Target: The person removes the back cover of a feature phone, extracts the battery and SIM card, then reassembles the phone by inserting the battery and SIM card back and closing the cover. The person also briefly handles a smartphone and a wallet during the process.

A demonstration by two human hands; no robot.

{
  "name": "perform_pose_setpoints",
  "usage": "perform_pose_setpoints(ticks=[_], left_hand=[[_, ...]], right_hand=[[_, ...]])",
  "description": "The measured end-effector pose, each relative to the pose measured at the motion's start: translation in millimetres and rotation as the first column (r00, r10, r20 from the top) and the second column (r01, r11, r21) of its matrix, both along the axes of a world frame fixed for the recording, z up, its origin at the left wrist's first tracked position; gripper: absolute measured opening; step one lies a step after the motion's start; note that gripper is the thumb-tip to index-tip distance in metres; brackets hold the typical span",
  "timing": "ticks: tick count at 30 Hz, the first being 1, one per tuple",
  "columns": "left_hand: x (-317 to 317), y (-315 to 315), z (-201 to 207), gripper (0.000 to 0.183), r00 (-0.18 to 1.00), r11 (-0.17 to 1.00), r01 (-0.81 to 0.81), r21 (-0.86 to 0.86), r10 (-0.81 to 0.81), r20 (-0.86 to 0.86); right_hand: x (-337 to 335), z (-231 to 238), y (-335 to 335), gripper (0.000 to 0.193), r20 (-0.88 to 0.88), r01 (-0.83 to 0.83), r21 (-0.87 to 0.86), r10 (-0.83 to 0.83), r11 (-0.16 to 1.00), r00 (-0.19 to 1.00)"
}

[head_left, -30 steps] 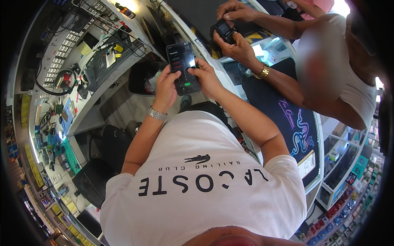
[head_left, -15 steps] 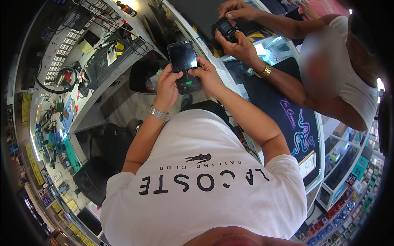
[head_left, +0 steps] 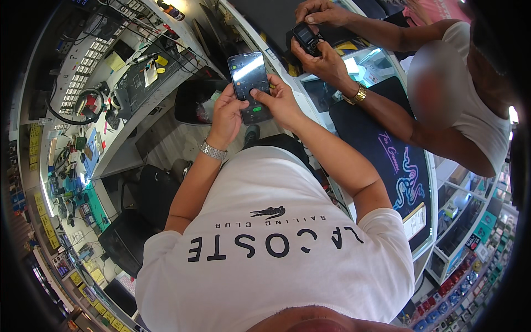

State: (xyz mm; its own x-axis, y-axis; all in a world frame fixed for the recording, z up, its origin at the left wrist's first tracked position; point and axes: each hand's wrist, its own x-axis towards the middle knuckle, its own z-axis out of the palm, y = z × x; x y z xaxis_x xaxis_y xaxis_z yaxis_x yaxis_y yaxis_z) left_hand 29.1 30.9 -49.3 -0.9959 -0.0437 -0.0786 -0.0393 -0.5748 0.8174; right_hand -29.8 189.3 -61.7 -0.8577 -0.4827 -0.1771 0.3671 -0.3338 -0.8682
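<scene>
Above the floor, ahead of the person's white short-sleeved cotton shirt (head_left: 276, 193), a black, rectangular, glass-fronted touchscreen phone (head_left: 246, 78) is held upright-edged in a two-handed grip. The bare left hand (head_left: 225, 119), below a silver metal-link wristwatch (head_left: 213, 150), is closed about the lower left side, its thumb at the screen's edge. The bare right hand (head_left: 285, 108) is closed about the right side, its thumb reaching over the lower half of the glass; whether that thumb presses or hovers cannot be told.

Status: the phone is in hand and its screen is lit. Small marks resembling a keypad show beneath a bright reflection, with a green oval on-screen button (head_left: 256, 109) near the bottom, uncovered by either thumb. On this evidence, handling of the screen is judged under way and not concluded. Any entry made is illegible, so the amount remaining cannot be established. Neither hand is judged to be releasing the phone.

Across the glass-topped counter (head_left: 378, 65), another person's hands (head_left: 326, 65) hold a small black plastic button phone (head_left: 306, 39), well apart from the touchscreen phone.
</scene>
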Motion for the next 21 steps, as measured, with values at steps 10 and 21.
perform_pose_setpoints(ticks=[10,21], left_hand=[[0.7,-0.4,-0.1,0.053,1.0,1.0,0.01,0.021,-0.01,0.01],[-0.1,0.7,2.3,0.058,0.999,0.999,-0.016,-0.04,0.018,0.032]], right_hand=[[-1.4,-0.4,0.7,0.036,0.089,0.002,-0.094,0.006,0.996,0.996],[0.9,4.7,-2.3,0.032,0.072,0.006,-0.08,-0.001,0.997,0.997]])
